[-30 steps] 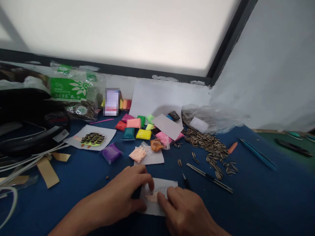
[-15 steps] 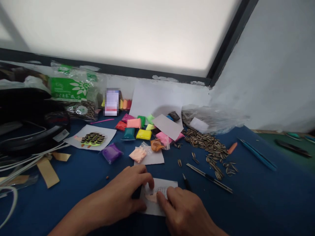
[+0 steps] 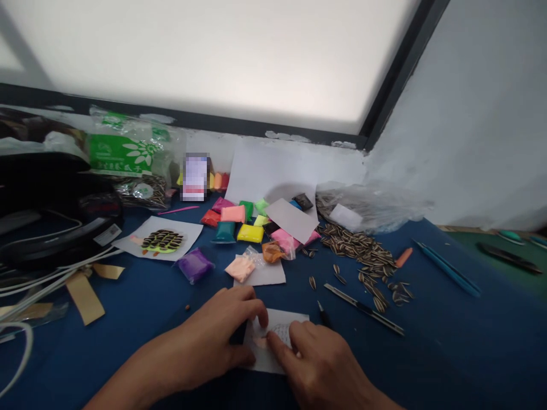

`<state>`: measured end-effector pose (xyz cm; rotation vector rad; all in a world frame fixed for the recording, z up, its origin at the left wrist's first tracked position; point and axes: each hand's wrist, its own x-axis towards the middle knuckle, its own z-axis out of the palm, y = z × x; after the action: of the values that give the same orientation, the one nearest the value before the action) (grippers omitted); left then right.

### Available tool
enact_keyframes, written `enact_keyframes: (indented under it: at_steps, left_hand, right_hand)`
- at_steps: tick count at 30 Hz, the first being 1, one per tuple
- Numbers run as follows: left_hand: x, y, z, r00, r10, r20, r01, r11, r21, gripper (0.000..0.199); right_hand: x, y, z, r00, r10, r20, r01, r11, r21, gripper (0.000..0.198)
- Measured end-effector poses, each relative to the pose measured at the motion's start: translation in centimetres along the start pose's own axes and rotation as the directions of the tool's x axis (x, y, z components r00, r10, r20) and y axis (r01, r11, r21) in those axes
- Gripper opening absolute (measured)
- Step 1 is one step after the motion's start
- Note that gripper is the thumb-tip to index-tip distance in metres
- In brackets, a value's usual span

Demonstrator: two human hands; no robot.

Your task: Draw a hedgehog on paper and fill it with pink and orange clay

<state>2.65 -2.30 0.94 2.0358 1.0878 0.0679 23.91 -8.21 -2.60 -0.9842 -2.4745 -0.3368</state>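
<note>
"Two hands are on the small white paper, towards six o'clock on the blue desk. How do they stand?"

"The left hand is arched open, thumb and forefinger spread along the paper's nine-to-eleven o'clock side. The right hand has its index finger out and the rest folded; whether those folded fingers hold anything, I can't tell."

"And the peach clay?"

"On the paper, between the hands, at nine o'clock from its middle, just beside the line drawing. The right index finger meets the clay's three o'clock end."

"How would you press it well?"

"Lightly, with the pad of the finger rather than the nail, in short strokes towards nine o'clock. I'd let the left hand pin the paper without leaning on the clay, and ease the edge up to the drawn outline, not across it. Too much force would likely drag something that soft."

"Which way does it lie?"

"Flat, its long axis running roughly from three o'clock to nine, the slimmer end pointing to nine."
</note>
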Motion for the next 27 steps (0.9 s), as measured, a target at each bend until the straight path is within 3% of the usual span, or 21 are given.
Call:
enact_keyframes:
  at_steps: [7,14,18,27]
  left_hand:
    - [0.1,0.0,0.0,1.0,0.002,-0.001,-0.002,1.0,0.002,0.037]
    - [0.2,0.3,-0.1,0.999,0.003,0.046,-0.006,0.998,0.058,0.03]
    - [0.2,0.2,-0.1,0.999,0.01,0.037,-0.012,0.999,0.053,0.031]
    - [0.0,0.4,-0.2,0.998,-0.014,0.055,0.011,0.999,0.042,0.036]
  right_hand:
    - [0.0,0.2,-0.1,0.997,0.023,0.078,-0.026,0.999,0.031,0.025]
    - [0.4,0.8,-1.1,0.982,0.136,0.132,-0.149,0.985,0.09,0.035]
    - [0.3,0.7,-1.0,0.99,0.091,0.105,-0.101,0.991,0.093,0.037]
    - [0.1,0.4,-0.2,0.982,0.069,0.176,-0.091,0.988,0.122,0.028]
